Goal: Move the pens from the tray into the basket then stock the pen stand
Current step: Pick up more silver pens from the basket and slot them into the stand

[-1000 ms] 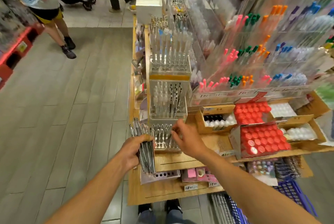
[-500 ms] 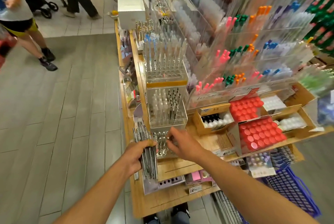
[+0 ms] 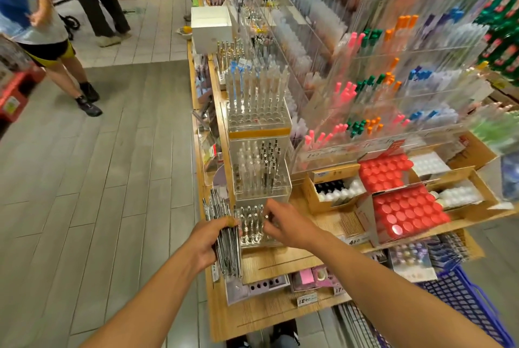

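My left hand grips a thick bundle of pens, fingers wrapped round the middle, the bundle standing nearly upright at the near left corner of the wooden shelf. My right hand reaches to the lowest tier of the clear pen stand, fingertips curled and pinched at the pen tops there; whether they hold a pen I cannot tell. That near tier already has a few pens standing in it. The stand rises in steps toward the far side, each tier holding upright pens. The blue basket sits at the near right, below the shelf edge. Red-capped boxes lie right of the stand.
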